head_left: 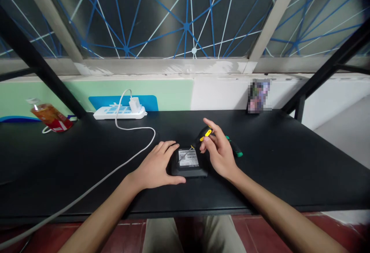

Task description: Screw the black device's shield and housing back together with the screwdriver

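A flat black box-shaped device (189, 172) lies on the black table with its white printed label (189, 160) facing up. My left hand (157, 164) grips it from the left, thumb along the near edge and fingers at the far edge. In my right hand (218, 149) is a screwdriver (206, 133) with a black and yellow handle, pinched between thumb and fingers. Its thin metal shaft slants down to the left across the label, the tip near the label's left edge. Whether the tip touches a screw I cannot tell. Behind my right hand lies a green and black tool handle (237, 149), partly hidden.
A white power strip (121, 113) with a plugged-in charger (135, 104) stands at the back; its white cable (115, 168) runs across the table's left side. An orange drink bottle (53, 118) leans at far left. A pixelated upright object (258, 96) stands back right.
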`<state>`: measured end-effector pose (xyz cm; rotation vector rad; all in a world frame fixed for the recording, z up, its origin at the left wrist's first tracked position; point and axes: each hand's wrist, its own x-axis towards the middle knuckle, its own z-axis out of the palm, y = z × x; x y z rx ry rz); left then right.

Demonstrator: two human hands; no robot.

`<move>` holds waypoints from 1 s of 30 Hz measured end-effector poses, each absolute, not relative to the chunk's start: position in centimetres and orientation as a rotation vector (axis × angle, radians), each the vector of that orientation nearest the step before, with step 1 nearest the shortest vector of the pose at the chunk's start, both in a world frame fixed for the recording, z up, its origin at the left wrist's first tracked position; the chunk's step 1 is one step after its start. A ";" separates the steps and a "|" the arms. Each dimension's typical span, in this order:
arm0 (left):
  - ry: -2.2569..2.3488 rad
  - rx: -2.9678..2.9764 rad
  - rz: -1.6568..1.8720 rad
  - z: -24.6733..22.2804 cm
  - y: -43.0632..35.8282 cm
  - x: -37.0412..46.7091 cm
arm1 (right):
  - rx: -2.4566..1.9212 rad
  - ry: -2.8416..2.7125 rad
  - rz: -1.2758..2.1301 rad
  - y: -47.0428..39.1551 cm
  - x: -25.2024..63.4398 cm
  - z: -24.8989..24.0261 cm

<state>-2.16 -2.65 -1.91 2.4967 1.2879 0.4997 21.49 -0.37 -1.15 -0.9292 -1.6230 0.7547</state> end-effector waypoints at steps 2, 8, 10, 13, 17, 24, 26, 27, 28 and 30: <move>1.294 2.492 0.487 -1.8 -2.7 -2.1 | -0.904 -1.620 0.741 -0.2 21.6 -1.3; 1.301 2.501 0.480 -1.9 -2.6 -2.2 | -0.853 -1.582 0.729 0.1 21.7 -1.4; 1.295 2.496 0.490 -1.9 -2.6 -2.2 | -0.875 -1.584 0.737 0.1 21.7 -1.4; 1.294 2.493 0.493 -2.0 -2.6 -2.2 | -0.912 -1.595 0.713 -0.1 21.7 -1.3; 1.284 2.490 0.517 -2.1 -2.6 -2.2 | -0.922 -1.623 0.680 -0.2 21.8 -1.2; 1.285 2.481 0.509 -2.0 -2.6 -2.2 | -0.862 -1.615 0.779 0.0 21.9 -1.3; 1.291 2.482 0.492 -2.0 -2.6 -2.2 | -0.867 -1.606 0.785 0.0 21.9 -1.2; 1.293 2.483 0.488 -1.9 -2.7 -2.2 | -0.878 -1.605 0.785 0.0 21.8 -1.2; 1.292 2.484 0.489 -1.9 -2.7 -2.2 | -0.896 -1.607 0.784 -0.1 21.8 -1.2; 1.287 2.487 0.504 -1.9 -2.7 -2.2 | -0.936 -1.617 0.770 -0.2 21.8 -1.1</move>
